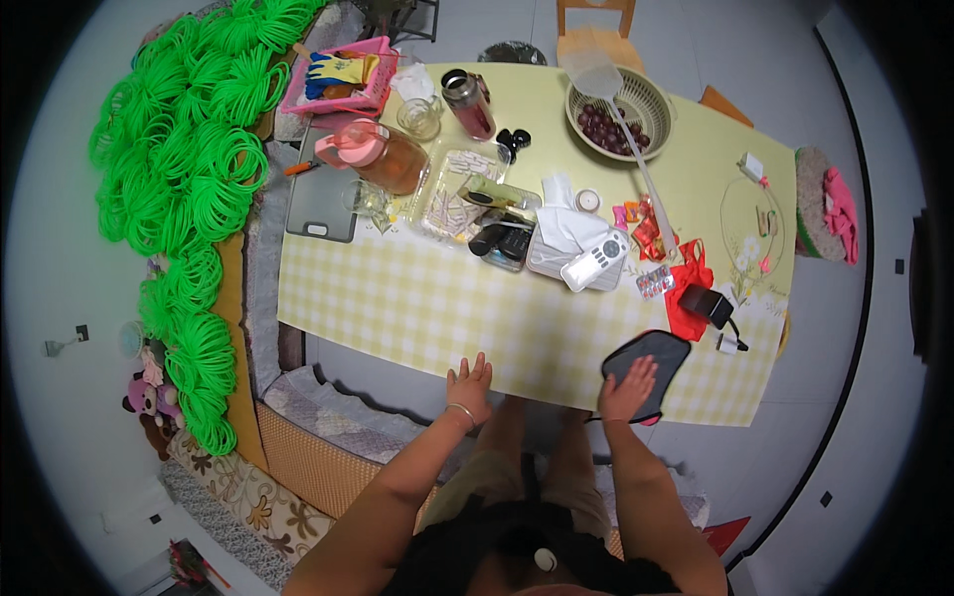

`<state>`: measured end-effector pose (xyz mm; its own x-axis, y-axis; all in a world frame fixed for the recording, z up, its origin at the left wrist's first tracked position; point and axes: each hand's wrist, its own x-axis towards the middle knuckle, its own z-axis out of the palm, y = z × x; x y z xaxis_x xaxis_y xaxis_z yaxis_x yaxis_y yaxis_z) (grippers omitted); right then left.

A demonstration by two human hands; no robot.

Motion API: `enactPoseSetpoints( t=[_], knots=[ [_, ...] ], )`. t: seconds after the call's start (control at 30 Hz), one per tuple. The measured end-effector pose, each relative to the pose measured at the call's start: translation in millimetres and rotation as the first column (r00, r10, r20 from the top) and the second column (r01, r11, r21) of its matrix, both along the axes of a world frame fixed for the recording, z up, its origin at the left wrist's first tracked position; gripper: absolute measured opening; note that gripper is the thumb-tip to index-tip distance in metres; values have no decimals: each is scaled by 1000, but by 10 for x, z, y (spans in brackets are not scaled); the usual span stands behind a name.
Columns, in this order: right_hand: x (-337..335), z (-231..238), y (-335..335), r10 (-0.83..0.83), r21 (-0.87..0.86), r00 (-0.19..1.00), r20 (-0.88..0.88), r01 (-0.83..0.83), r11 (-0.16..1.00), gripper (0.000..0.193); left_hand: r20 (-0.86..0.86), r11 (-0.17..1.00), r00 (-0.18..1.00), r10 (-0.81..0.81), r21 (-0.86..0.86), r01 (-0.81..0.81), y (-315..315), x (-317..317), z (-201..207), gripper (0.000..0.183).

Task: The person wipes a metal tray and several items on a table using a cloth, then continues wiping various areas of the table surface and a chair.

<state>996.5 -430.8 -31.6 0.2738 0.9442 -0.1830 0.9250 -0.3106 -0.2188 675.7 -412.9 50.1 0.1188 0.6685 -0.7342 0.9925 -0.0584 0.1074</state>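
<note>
My left hand (470,389) is at the table's front edge with its fingers stretched out and nothing in it. A bracelet circles that wrist. My right hand (628,389) lies with extended fingers on a flat black case or pouch (664,356) with rounded corners, near the front right of the table. Just beyond the black case are a red cloth bag (691,268), a dark box-shaped object (706,307) with a short cable, and a blister pack of pills (654,284). What lies under my right palm is hidden.
The checked tablecloth (397,288) also carries a white remote (594,260), a plastic tray (430,214), a pink-lidded jug (373,157), a thermos (467,104) and a colander (656,114) of grapes with a long-handled strainer across it. Bundled green tubing (179,179) covers the sofa at left.
</note>
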Motion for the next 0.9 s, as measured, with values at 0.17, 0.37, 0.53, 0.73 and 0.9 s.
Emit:
enactPoseSetpoints(
  t=[0.17,0.37,0.53,0.73,0.9],
  knots=[
    [-845,218,214,272,-157,940,-204,-305,939,87,324,886,863,387,128,-446,484,-398,-261,70],
    [-975,215,316,354,-227,928,-112,-371,900,90,221,703,944,246,630,-330,1805,-366,89,81],
    [-1037,219,311,354,-292,931,-91,-364,884,91,-42,895,985,167,426,-134,2179,-551,75,82],
    [-1102,195,310,356,-316,933,-59,-356,879,91,-24,912,996,81,406,-64,1765,-755,60,72],
    [-921,278,363,292,-328,948,-127,-318,890,91,83,826,993,89,551,-120,1416,-619,88,80]
  ],
)
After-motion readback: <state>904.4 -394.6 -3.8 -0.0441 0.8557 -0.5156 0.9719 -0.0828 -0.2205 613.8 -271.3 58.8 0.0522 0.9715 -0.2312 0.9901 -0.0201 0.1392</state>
